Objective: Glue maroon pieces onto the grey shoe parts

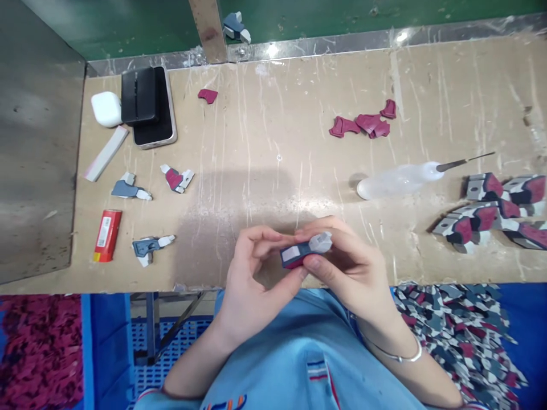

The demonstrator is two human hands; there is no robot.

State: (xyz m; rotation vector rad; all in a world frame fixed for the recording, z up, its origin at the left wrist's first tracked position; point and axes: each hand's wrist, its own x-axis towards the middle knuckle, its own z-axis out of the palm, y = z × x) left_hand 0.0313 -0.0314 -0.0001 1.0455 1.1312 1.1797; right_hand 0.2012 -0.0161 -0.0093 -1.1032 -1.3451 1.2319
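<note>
Near the front edge of the table, a small blue-grey, white and maroon plastic part (302, 252) is held between both hands. My right hand (352, 267) pinches it, with the thumb on its near side and the fingers behind. My left hand (260, 279) is closed in against the part's left end, its thumb tip by the lower edge and its fingertips at the far side. Similar assembled parts lie to the left: a grey-blue one (130, 188), a maroon-faced one (176, 177) and another blue one (151, 246).
A white bottle with a thin metal tip (397, 179) lies right, beside stacked parts (487, 213). Loose maroon pieces (365, 124) lie farther back. A phone (168, 108), black case (139, 94), white case (106, 109) and red box (108, 235) are left. Full bins (461, 336) (43, 353) flank me below.
</note>
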